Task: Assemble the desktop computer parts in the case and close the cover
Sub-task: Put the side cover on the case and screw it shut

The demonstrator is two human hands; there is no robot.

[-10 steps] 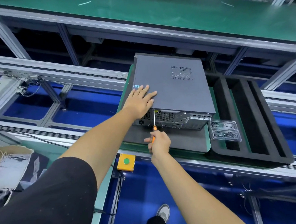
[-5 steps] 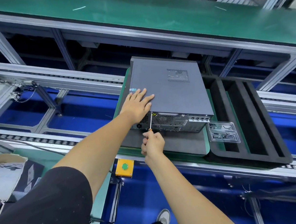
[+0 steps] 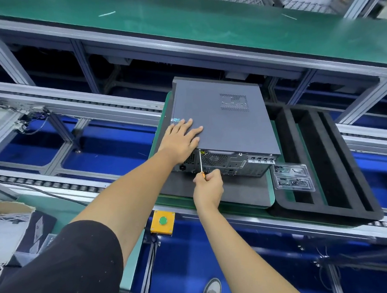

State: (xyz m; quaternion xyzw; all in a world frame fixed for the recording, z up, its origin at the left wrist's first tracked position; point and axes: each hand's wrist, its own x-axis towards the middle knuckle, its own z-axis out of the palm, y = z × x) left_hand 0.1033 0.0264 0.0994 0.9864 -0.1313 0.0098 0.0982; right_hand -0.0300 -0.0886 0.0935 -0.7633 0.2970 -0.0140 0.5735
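Yellow button box (image 3: 162,221); foam tray (image 3: 359,180)

A factory assembly line. Aluminium-framed roller conveyor (image 3: 75,110), green-matted workbench (image 3: 179,21), yellow push-button box (image 3: 162,221). Foam-slotted pallet tray (image 3: 340,170) alongside.

Screwdriver (image 3: 200,163) handle hidden in right hand (image 3: 208,187) grip; tip unclear

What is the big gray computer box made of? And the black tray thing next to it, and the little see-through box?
Computer case: probably painted metal, matte gray, with tiny vent holes punched through; its back panel is bare silvery metal.
Black tray: looks like soft foam, dull, with thick rounded walls.
Clear box: thin shiny plastic; you can see small parts inside.
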